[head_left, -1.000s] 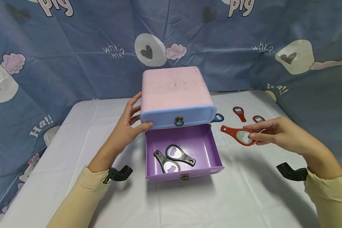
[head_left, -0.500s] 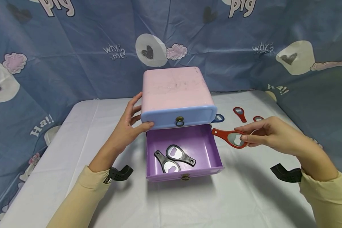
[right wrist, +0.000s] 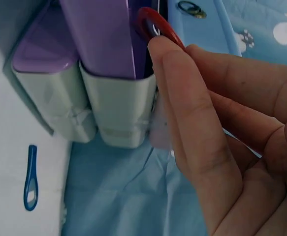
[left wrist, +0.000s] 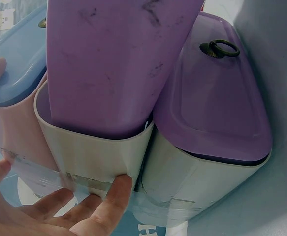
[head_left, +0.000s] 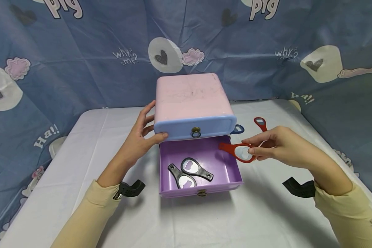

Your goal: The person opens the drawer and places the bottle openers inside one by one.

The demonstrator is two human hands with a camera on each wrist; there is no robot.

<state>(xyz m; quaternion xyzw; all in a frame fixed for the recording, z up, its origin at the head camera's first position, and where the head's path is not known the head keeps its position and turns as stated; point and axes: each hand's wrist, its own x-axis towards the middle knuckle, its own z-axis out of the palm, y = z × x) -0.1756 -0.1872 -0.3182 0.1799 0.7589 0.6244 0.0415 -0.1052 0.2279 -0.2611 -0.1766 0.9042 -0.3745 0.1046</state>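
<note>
In the head view my left hand [head_left: 137, 141] steadies the small drawer cabinet [head_left: 192, 96], its thumb on the blue drawer front [head_left: 177, 129]. In the left wrist view its fingers [left wrist: 114, 204] lie spread along the cabinet's side. My right hand [head_left: 285, 148] pinches a red bottle opener [head_left: 228, 148] by its round head. The opener's handle reaches over the right side of the pulled-out purple drawer [head_left: 217, 163]. Inside that drawer lie two black bottle openers, one with its handle to the right [head_left: 204, 173], the other with its handle up-left [head_left: 174, 171].
Right of the cabinet, another red opener [head_left: 260, 122] lies on the white-covered table [head_left: 201, 224]. A blue opener [head_left: 238, 129] is partly behind the cabinet. Below the pulled-out drawer, a further purple drawer [left wrist: 212, 103] is closed. A patterned blue cloth [head_left: 111, 31] hangs behind.
My right hand has carried the red opener leftward, from beside the purple drawer until its handle is over it. A second red opener on the table is now hidden behind this hand. My left hand stays put.
</note>
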